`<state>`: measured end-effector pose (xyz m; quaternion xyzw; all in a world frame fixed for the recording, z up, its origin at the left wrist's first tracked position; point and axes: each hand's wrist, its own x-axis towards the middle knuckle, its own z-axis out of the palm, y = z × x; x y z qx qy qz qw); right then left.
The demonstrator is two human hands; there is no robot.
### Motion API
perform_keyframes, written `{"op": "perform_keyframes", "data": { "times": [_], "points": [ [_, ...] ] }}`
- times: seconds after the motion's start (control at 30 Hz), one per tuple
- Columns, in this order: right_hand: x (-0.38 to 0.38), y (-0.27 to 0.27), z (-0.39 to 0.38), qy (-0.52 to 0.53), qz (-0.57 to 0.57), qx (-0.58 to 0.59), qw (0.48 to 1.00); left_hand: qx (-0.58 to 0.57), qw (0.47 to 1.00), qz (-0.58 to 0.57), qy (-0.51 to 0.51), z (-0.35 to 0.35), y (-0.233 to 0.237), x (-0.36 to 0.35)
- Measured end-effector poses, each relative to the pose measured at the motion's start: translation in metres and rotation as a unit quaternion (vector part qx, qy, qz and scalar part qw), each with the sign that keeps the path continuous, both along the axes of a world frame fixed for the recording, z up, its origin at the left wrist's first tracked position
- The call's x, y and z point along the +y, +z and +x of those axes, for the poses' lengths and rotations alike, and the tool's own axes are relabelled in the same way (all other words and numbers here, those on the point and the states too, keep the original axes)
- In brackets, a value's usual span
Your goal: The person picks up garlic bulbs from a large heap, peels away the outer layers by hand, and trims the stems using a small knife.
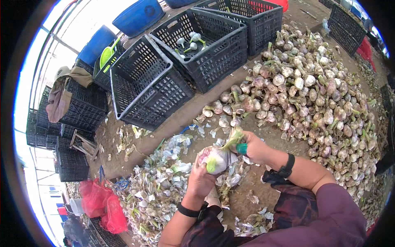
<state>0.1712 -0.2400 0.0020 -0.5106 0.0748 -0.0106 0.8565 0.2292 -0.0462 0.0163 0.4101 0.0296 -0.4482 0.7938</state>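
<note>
A garlic bulb (218, 159), white and purple with a cut green stem end, is between my two hands. My left hand (201, 178) has its fingers closed round the lower side of the bulb. At the bulb's upper right, my right hand (252, 147) pinches loose outer skin and leaf (234, 139), with something green at the thumb. A large pile of garlic bulbs (317, 90) lies to the right. Peeled skins (160, 185) are heaped on the ground below and left of my hands.
Black crates (150, 92) stand ahead; one black crate (218, 53) holds several cleaned bulbs. Blue tubs (138, 17) are behind them. At left are stacked crates (84, 105), a cloth (59, 99), a small wooden stool (84, 145) and red mesh bags (103, 206).
</note>
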Motion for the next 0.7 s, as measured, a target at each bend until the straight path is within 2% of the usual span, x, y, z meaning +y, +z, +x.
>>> {"op": "perform_keyframes", "data": {
  "times": [0.07,0.1,0.2,0.27,0.33,0.37,0.4,0.47,0.5,0.57,0.6,0.63,0.7],
  "points": [
    [-0.002,0.001,0.0,-0.015,0.037,0.038,0.998,0.019,0.999,-0.013,-0.024,0.002,0.007,0.002],
    [-0.008,-0.012,0.001,-0.035,-0.002,0.08,0.996,0.051,0.998,-0.021,-0.022,0.002,0.005,0.004],
    [-0.011,-0.015,0.008,-0.145,-0.014,0.064,0.987,0.009,0.997,-0.049,-0.053,0.006,-0.001,0.007],
    [-0.027,-0.03,0.011,-0.218,-0.179,0.128,0.951,0.026,0.997,-0.053,-0.056,0.003,-0.001,0.01],
    [-0.061,-0.029,0.014,-0.253,-0.361,0.191,0.877,0.047,0.995,-0.073,-0.054,0.001,-0.005,0.015],
    [-0.06,-0.03,0.01,-0.196,-0.355,0.114,0.907,0.057,0.993,-0.09,-0.051,0.003,-0.01,0.019],
    [-0.048,-0.033,0.003,-0.065,-0.417,0.086,0.902,0.07,0.991,-0.106,-0.046,0.004,-0.016,0.024],
    [-0.02,-0.023,-0.009,0.198,-0.514,0.025,0.834,0.148,0.986,-0.074,0.031,0.006,-0.028,0.028],
    [-0.015,-0.012,-0.008,0.169,-0.478,0.015,0.862,0.143,0.985,-0.099,0.01,0.01,-0.038,0.032],
    [-0.002,0.012,-0.004,0.109,-0.4,-0.005,0.91,0.081,0.996,-0.018,0.046,0.004,-0.027,0.021],
    [0.003,0.013,-0.002,0.071,-0.408,-0.032,0.91,0.048,0.997,0.023,0.061,0.002,-0.022,0.016],
    [0.008,0.015,-0.001,0.032,-0.416,-0.059,0.907,0.002,1.0,0.021,0.007,0.004,-0.022,0.016],
    [0.019,0.016,0.001,-0.05,-0.459,-0.094,0.882,-0.015,1.0,0.019,0.002,0.002,-0.021,0.01]
  ]
}}
